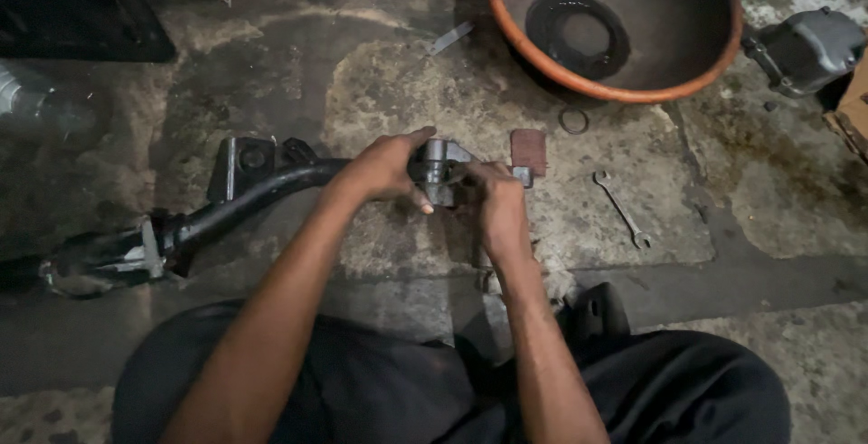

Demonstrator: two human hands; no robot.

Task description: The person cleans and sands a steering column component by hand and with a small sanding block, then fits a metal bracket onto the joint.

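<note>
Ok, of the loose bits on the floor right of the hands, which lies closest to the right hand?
The small rust-red rectangular block, just beside the right hand. The open-ended spanner lies farther right, and the thin metal ring sits up by the orange basin.

One basin [615, 91], one spanner [622, 209], one ring [573, 120], two hands [384, 168] (both gripping).

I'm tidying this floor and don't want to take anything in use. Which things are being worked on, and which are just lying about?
In hand:
- black metal arm, lying on the floor
- its grey end fitting, gripped by left hand and right hand

Lying about:
- spanner
- metal ring
- orange-rimmed basin
- small reddish block
- grey engine cover
</note>
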